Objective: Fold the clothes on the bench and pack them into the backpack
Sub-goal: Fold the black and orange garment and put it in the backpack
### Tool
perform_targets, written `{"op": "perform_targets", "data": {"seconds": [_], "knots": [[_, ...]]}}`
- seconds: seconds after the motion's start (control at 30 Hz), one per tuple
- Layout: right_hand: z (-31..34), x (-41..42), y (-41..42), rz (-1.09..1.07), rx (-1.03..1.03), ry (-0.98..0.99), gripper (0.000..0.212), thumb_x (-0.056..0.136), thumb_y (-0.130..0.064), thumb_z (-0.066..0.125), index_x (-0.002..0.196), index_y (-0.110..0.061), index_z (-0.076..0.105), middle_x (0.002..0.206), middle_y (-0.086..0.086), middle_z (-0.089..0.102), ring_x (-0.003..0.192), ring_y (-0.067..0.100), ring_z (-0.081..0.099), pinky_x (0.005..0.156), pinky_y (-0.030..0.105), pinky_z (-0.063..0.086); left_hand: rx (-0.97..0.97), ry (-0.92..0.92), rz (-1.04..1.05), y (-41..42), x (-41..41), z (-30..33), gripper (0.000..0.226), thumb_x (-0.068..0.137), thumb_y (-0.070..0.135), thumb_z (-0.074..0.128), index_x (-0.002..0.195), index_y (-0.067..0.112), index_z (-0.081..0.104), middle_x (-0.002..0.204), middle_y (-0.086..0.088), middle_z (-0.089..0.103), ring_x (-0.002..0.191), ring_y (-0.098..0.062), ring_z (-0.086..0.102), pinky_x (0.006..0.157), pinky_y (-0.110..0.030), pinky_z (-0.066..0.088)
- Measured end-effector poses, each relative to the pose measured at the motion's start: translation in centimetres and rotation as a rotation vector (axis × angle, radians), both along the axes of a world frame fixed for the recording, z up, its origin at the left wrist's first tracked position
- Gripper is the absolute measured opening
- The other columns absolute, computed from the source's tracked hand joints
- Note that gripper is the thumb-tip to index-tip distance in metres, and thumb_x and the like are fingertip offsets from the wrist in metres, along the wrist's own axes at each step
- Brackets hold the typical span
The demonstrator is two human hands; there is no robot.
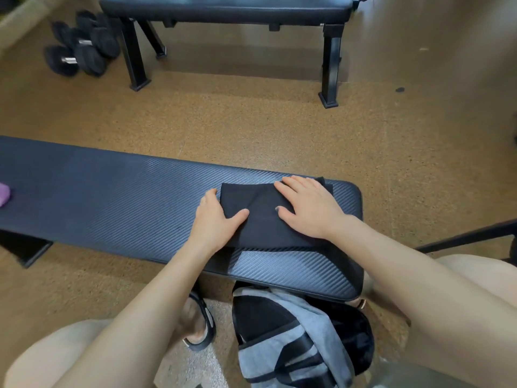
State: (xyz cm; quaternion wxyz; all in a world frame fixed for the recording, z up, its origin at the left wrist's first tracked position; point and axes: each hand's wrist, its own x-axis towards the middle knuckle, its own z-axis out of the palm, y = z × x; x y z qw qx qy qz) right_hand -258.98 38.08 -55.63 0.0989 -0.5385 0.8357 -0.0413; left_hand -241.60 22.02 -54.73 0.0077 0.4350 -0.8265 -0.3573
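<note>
a: nearest, on the floor between the feet: grey and black backpack (293,340), top looks open, tucked partly under the bench (117,197) edge.

b: and the hands?

a: both on the black garment (260,217), which lies folded small near the right end of the bench. right hand (309,210) flat on top, fingers straight, pressing. left hand (216,217) at the left edge, thumb on the cloth, fingers over the side; whether it pinches, cannot tell.

b: step?

a: folding looks about finished, smoothing. next move, i'd judge: lift the bundle without letting it unfold, lower it into the backpack.

b: farther off?

a: something purple (4,194) at the bench's far left, maybe more clothing. beyond, a second bench (223,8) and dumbbells (81,49).
</note>
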Motion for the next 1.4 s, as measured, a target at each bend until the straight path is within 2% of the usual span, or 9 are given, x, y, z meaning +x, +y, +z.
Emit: {"op": "perform_targets", "data": {"seconds": [0.2,0.37,0.63,0.7,0.77,1.0,1.13,1.23,1.4], "knots": [[0.3,0.1,-0.2,-0.013,0.114,0.038,0.082,0.091,-0.063,0.006,0.159,-0.022,0.026,0.16,0.003,0.034,0.142,0.025,0.034,0.119,0.039,0.023,0.179,-0.143,0.19,0.3,-0.3,0.8,0.084,0.074,0.06,0.079,0.126,0.006,0.041,0.116,-0.006,0.058,0.104,-0.025,0.058,0.078,-0.036,0.046],[0.7,1.2,0.8,-0.117,0.113,-0.027,0.066,0.095,-0.063,0.038,0.149,-0.025,0.04,0.144,0.004,0.047,0.129,0.03,0.044,0.109,0.045,0.034,0.499,-0.004,0.231,0.9,0.2,2.0,0.048,0.073,0.04,0.086,0.105,0.009,0.068,0.1,-0.006,0.074,0.086,-0.019,0.07,0.072,-0.034,0.057],[0.6,2.0,2.8,-0.475,0.004,-0.449,0.055,0.077,-0.065,0.067,0.116,-0.026,0.062,0.114,0.003,0.061,0.113,0.027,0.058,0.093,0.039,0.048,-0.298,0.044,-0.249,8.1,-0.7,6.2,0.038,0.077,0.031,0.071,0.095,0.017,0.041,0.096,-0.003,0.055,0.087,-0.03,0.054,0.064,-0.038,0.038],[0.6,1.9,3.5,-0.576,-0.102,-0.515,0.018,0.087,-0.041,0.064,0.087,-0.025,0.056,0.095,0.002,0.063,0.1,0.026,0.061,0.082,0.034,0.044,-0.413,0.051,-0.391,11.0,-0.7,6.2,0.038,0.078,0.029,0.068,0.097,0.018,0.037,0.102,-0.006,0.052,0.091,-0.032,0.055,0.065,-0.039,0.037],[0.5,1.8,4.3,-0.682,-0.194,-0.588,0.031,0.094,-0.011,0.056,0.072,-0.028,0.041,0.08,-0.003,0.053,0.091,0.02,0.052,0.074,0.029,0.035,-0.521,0.022,-0.473,13.5,-0.9,5.6,0.042,0.078,0.032,0.068,0.102,0.018,0.037,0.106,-0.005,0.052,0.095,-0.03,0.057,0.069,-0.04,0.04],[1.5,1.3,6.7,-1.035,-0.659,-1.355,0.009,0.099,-0.019,0.055,0.104,-0.016,0.062,0.089,0.007,0.065,0.081,0.022,0.061,0.067,0.029,0.049,-0.775,-0.052,-0.468,18.4,-1.5,2.6,0.048,0.071,0.036,0.078,0.101,0.017,0.047,0.098,-0.006,0.054,0.083,-0.026,0.057,0.069,-0.039,0.044],[1.9,0.6,7.9,-0.62,-0.473,-0.99,0.042,0.093,-0.024,0.069,0.133,-0.027,0.057,0.125,-0.001,0.06,0.116,0.013,0.057,0.099,0.026,0.042,-0.839,0.028,-0.492,20.0,-1.2,1.3,0.034,0.08,0.027,0.07,0.103,0.014,0.047,0.097,-0.007,0.049,0.08,-0.025,0.05,0.068,-0.039,0.037],[2.3,0.9,7.2,-0.336,-0.298,-0.812,0.068,0.086,-0.03,0.077,0.147,-0.031,0.047,0.145,-0.008,0.05,0.136,0.008,0.043,0.115,0.028,0.033,-0.826,0.01,-0.57,20.3,0.5,0.8,0.06,0.08,0.039,0.07,0.125,0.004,0.05,0.111,-0.011,0.05,0.091,-0.028,0.049,0.078,-0.04,0.041],[2.5,0.7,6.9,-0.246,-0.085,-0.689,0.057,0.082,-0.042,0.077,0.135,-0.035,0.054,0.133,-0.01,0.056,0.123,0.012,0.053,0.104,0.03,0.042,-0.433,0.378,-0.436,17.2,3.1,1.3,0.03,0.093,0.032,0.064,0.115,0.012,0.065,0.116,0.0,0.052,0.101,-0.022,0.054,0.09,-0.039,0.047]]}}
